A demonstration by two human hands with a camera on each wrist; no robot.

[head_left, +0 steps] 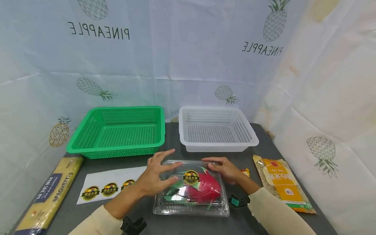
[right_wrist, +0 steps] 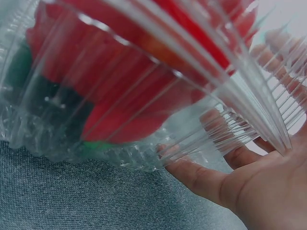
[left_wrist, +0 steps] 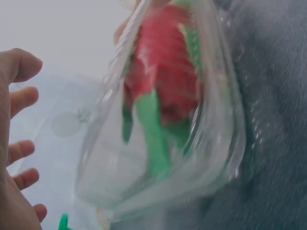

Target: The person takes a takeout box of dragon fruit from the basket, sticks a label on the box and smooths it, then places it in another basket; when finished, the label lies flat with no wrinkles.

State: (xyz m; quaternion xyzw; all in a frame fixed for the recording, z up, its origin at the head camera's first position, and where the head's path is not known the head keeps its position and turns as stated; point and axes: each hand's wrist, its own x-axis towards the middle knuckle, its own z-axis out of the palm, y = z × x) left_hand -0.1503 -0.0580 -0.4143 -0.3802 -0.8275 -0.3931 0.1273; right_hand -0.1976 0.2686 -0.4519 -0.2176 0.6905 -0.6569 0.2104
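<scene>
A clear plastic clamshell box [head_left: 191, 209] stands in the middle of the table, lid down. Inside lies a red fruit with green tips, apparently a dragon fruit [head_left: 205, 189], also seen through the wall as a red fruit [right_wrist: 110, 72]. On the lid is a round black-and-gold sticker [head_left: 191, 177]. My left hand [head_left: 157, 174] hovers at the box's left side with fingers spread; the left wrist view shows this hand [left_wrist: 17, 134] apart from the plastic. At the far right corner, my right hand [head_left: 224, 169] holds the box between thumb and fingers.
Behind stand a green basket [head_left: 117, 151] and a white basket [head_left: 215, 147]. A sheet of round stickers [head_left: 100, 176] lies left, beside a spaghetti packet [head_left: 50, 192]. An orange food bag [head_left: 283, 182] lies right. A small yellow packet [head_left: 245, 172] shows behind the right wrist.
</scene>
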